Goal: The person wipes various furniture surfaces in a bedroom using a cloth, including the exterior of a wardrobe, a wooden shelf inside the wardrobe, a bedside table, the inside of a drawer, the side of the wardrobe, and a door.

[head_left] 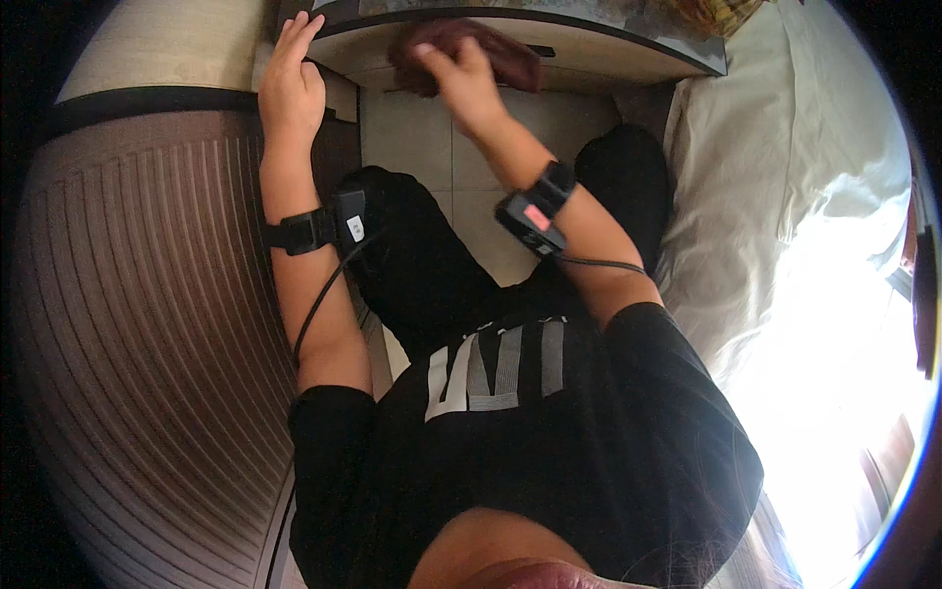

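The dark reddish-brown cloth (491, 57) lies bunched on the curved front edge of the low wooden shelf (589, 61) at the far side of the scene, above the tiled floor (432, 137). It looks soft, light and limp, so it should fold and slide easily under a palm; judging by its bunched shape, the best hold is a pinch or press on the thick middle of the bunch, not on a loose edge.

The right hand (461, 79) reaches far forward with the wrist bent, fingers spread and pressed flat on the near left part of the cloth. Its grip is not clenched; it lies open on the fabric. The left hand (291, 83) rests flat with fingers extended on the left end of the shelf edge, beside the brown ribbed cushion (147, 324), grasping nothing. Both forearms carry black wrist straps with cables. A pale bedsheet (785, 196) lies to the right.
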A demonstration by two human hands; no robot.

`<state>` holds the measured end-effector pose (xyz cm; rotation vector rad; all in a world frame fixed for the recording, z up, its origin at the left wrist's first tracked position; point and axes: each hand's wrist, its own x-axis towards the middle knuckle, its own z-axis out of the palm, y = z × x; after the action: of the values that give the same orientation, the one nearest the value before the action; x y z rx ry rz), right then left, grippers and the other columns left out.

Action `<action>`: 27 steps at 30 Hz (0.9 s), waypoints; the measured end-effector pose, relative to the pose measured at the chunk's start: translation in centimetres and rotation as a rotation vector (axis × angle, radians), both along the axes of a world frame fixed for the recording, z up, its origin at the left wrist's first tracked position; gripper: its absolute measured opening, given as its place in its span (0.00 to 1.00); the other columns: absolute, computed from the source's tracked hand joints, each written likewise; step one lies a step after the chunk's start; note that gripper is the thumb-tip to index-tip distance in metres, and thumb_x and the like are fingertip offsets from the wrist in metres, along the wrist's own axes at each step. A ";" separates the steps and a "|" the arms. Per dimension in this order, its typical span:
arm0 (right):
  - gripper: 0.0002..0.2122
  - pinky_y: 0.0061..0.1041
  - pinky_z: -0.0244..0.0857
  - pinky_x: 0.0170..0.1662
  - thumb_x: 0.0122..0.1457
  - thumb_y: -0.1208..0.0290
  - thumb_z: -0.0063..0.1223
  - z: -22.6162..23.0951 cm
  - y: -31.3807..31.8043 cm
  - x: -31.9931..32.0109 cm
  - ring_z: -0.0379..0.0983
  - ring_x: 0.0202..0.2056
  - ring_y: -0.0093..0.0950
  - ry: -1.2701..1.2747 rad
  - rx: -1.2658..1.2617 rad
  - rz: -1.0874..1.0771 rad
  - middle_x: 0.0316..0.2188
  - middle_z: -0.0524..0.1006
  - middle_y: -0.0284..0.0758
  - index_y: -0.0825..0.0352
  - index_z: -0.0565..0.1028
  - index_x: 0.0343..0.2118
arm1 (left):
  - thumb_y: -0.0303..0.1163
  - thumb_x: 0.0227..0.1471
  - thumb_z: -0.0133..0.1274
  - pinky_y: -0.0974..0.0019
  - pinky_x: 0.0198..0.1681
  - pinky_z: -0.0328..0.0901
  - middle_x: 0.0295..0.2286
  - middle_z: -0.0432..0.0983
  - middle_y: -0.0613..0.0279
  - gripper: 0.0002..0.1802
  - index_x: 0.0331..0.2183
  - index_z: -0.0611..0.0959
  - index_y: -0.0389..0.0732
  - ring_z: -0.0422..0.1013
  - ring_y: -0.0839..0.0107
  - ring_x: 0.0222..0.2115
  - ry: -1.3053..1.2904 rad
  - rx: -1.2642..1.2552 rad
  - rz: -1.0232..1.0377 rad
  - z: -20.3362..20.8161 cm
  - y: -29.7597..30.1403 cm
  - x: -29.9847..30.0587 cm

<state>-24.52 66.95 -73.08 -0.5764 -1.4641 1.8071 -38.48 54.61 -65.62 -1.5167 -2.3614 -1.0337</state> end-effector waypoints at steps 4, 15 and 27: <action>0.16 0.30 0.64 0.35 0.50 0.62 0.56 -0.6 -3.3 -5.0 0.71 0.30 0.34 -0.170 0.189 0.126 0.27 0.74 0.45 0.73 0.70 0.32 | 0.15 0.43 0.32 0.63 0.58 0.49 0.53 0.61 0.57 0.31 0.49 0.72 0.46 0.53 0.62 0.57 -0.062 -0.004 -0.024 -0.2 -0.4 -0.6; 0.11 0.31 0.64 0.37 0.53 0.70 0.50 -9.6 -2.7 -6.5 0.71 0.32 0.38 -0.270 0.338 0.215 0.32 0.74 0.48 0.72 0.72 0.37 | 0.15 0.42 0.30 0.60 0.61 0.41 0.54 0.59 0.55 0.32 0.50 0.70 0.44 0.50 0.62 0.58 -0.018 -0.063 -0.030 -0.3 0.5 0.1; 0.17 0.29 0.63 0.41 0.54 0.65 0.50 -4.1 0.9 3.5 0.71 0.36 0.32 -0.320 -0.056 -0.056 0.35 0.75 0.42 0.75 0.70 0.39 | 0.13 0.40 0.32 0.61 0.58 0.48 0.53 0.61 0.56 0.33 0.49 0.71 0.44 0.52 0.61 0.57 0.009 -0.013 -0.029 -0.4 -0.2 0.0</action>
<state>-21.03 67.84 -77.21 -0.9617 -1.5902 1.7750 -38.47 54.43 -65.97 -1.5605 -2.3513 -1.0180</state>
